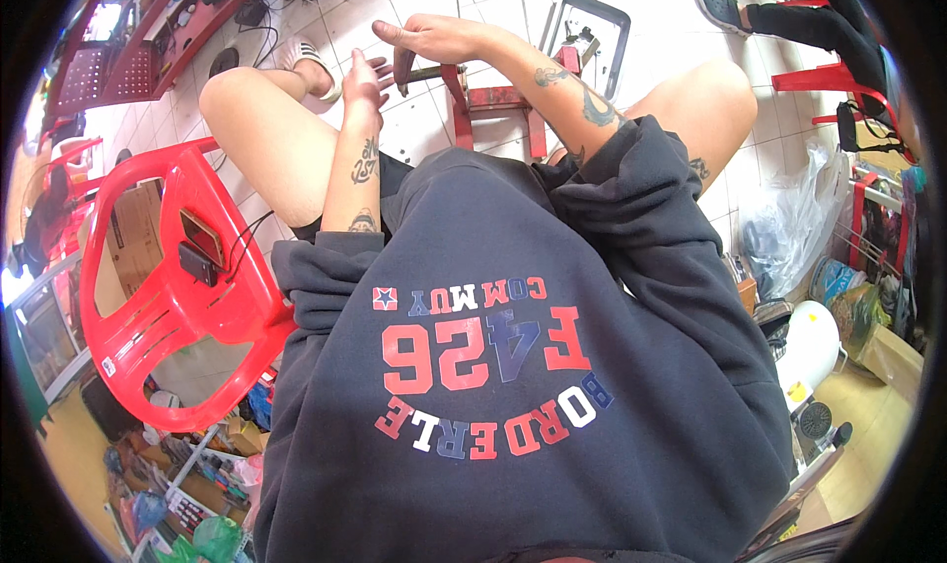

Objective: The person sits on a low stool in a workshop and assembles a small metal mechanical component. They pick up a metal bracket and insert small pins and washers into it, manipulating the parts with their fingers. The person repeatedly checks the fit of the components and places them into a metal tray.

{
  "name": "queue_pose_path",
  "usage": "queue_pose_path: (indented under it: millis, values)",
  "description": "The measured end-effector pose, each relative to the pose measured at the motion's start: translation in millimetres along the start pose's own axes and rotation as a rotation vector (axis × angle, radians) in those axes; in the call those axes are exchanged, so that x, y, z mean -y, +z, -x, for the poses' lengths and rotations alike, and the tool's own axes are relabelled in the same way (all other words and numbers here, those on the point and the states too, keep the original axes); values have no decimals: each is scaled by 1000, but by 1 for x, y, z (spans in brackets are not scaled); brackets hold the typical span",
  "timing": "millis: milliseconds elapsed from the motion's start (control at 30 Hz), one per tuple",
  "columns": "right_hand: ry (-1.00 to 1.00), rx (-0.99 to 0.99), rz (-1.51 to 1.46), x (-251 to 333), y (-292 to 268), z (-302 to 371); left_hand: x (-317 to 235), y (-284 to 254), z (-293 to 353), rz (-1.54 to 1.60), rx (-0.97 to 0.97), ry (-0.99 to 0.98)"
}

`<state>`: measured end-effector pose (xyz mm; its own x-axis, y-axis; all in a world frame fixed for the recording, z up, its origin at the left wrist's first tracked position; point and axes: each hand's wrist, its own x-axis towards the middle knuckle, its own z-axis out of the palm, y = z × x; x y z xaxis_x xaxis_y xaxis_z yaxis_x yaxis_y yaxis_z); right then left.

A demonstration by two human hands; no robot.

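My left hand point(364, 82) is raised at the upper middle, fingers spread, with nothing visible in it. Just to its right, my right hand point(431, 39) is stretched out with the thumb extended and appears to hold nothing; its lower fingers are shaded. Beneath the right hand a dark bar point(424, 73) sticks out from a red metal stand point(493, 98), which stands on the floor between my knees. I cannot tell whether the right fingers touch the bar. The two hands are close together but look apart.
A red plastic chair point(242, 311) at the left bears a phone point(202, 235) and a small black box point(197, 264). Beyond the stand lies a dark-rimmed frame point(619, 45). Another person's shoe point(720, 11) is at the upper right. A clear plastic bag point(794, 218) lies at the right.
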<state>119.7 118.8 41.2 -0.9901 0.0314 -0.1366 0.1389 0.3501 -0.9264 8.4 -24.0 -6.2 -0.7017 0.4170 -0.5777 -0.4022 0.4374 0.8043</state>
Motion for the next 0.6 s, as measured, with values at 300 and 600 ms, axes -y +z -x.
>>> queue_pose_path:
  millis: [300,600]
  values:
    - [208,-259,142,-35,14,-8,-8,1,3,374,92,322]
    - [45,-23,40,12,-2,6,10,-2,-3,-22,83,-50]
